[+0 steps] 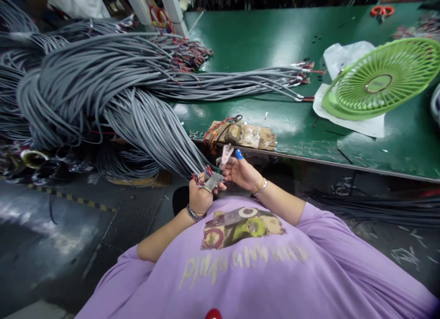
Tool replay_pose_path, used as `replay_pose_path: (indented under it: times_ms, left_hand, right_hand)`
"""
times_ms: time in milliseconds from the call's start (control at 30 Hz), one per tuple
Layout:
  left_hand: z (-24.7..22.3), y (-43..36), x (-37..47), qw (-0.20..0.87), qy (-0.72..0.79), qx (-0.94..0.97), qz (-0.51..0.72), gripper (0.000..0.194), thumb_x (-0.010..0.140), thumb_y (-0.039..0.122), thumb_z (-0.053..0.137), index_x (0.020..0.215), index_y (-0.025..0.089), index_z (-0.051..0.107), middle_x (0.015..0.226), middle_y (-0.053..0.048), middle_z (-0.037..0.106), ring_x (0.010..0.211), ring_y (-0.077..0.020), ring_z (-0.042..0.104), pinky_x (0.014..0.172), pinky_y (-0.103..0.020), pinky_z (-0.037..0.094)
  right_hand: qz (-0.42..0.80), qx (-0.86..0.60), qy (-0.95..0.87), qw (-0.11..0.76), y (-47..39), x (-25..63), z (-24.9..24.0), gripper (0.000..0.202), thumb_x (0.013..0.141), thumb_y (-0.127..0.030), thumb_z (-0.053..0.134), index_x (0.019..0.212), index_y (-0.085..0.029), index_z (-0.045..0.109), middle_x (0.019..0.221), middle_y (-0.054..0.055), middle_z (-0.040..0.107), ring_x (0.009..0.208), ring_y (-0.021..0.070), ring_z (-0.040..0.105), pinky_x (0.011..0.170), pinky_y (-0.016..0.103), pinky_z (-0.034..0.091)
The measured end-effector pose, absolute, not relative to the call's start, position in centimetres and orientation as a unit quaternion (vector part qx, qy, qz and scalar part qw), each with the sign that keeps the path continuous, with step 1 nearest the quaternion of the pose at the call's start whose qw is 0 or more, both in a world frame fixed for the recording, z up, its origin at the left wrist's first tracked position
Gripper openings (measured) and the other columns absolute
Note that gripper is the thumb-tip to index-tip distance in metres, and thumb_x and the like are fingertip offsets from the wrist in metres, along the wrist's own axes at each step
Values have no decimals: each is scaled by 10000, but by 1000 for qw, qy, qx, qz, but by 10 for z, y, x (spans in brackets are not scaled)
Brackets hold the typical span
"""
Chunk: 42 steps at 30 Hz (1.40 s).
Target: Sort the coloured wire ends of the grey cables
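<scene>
My left hand (201,197), with a metal watch at the wrist, is closed around the end of a bundle of grey cables (182,156). Thin red, blue and other coloured wires (196,178) fan out of it by the fingers. A worn grey wrap covers its thumb. Beside it, my right hand (244,173) pinches at thin green wires (219,169) coming from that bundle. One of its fingers carries a blue cover (239,154), another a pale pinkish wrap (227,155). The exact grip of the fingertips is too small to make out.
A big heap of grey cables (79,76) covers the left of the green table (257,35). At the table's front edge lies a taped wooden block (254,134) with wires. A green fan (385,83) stands right, with orange-handled scissors (381,12) behind. Dark cables (378,209) lie below.
</scene>
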<state>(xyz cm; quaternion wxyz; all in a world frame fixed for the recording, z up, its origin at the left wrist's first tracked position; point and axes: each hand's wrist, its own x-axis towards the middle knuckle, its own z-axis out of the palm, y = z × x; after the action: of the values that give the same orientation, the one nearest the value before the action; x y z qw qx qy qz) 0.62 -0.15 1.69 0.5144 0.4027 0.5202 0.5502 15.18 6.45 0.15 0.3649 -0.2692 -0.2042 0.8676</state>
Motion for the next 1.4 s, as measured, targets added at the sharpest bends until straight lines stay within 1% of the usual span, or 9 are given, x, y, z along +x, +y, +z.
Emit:
replay_pose_path:
  times_ms: [133,267,400,567,800,1000,1167,1300,1400]
  left_hand:
    - [16,-1,7,467,530,442,553,223,761,392,707,696,179,692,572,-17,679,456,-116,589,420,-217,396]
    - [19,2,9,425,540,486,540,215,780,367,698,672,181,697,586,-22,685,538,-138,635,556,-250,505]
    - [18,6,9,400,543,482,560,222,778,374,701,672,180,694,573,-16,675,523,-139,624,570,-260,513]
    - [12,11,8,382,547,492,559,208,785,365,696,711,171,697,580,-14,678,522,-134,622,547,-246,499]
    - [12,11,8,356,548,524,546,191,789,330,690,707,158,685,571,-12,682,515,-130,639,562,-239,524]
    - [10,12,6,349,543,543,537,146,785,277,673,695,162,682,569,-7,681,512,-126,634,553,-233,518]
    - [8,10,4,369,540,531,539,149,789,276,674,697,160,687,583,-9,680,533,-122,629,572,-236,518]
    - [16,5,3,460,519,455,559,197,763,342,704,685,164,672,540,4,648,473,-119,594,500,-236,502]
    - [28,5,0,534,503,400,549,251,714,377,731,625,160,643,491,8,614,398,-109,546,411,-223,451]
  right_hand:
    - [849,-291,-210,388,68,152,8,541,756,-702,613,822,-167,648,740,10,610,585,87,478,548,211,443]
    - [804,-317,-258,431,70,148,14,497,678,-626,740,804,-158,633,662,-30,546,543,66,427,516,199,402]
    - [757,-352,-275,477,67,144,13,485,638,-590,782,737,-155,592,625,-49,517,520,49,388,491,194,335]
    - [788,-351,-229,452,70,143,19,474,665,-597,763,772,-156,627,610,-50,525,525,52,406,499,191,352]
    - [813,-333,-157,451,73,141,25,332,768,-474,747,806,-148,699,617,-29,588,571,65,475,552,189,401]
    - [810,-326,-165,459,73,138,17,329,799,-502,711,791,-173,694,669,-18,633,613,78,526,578,195,421]
    - [831,-309,-166,431,72,142,11,430,854,-597,590,877,-180,693,718,-1,649,615,87,528,582,201,440]
    - [850,-309,-168,393,73,147,13,538,878,-675,469,868,-177,673,737,15,652,590,93,529,553,207,446]
    - [854,-302,-182,382,76,147,15,492,883,-642,495,863,-180,663,777,25,669,593,98,541,548,216,457]
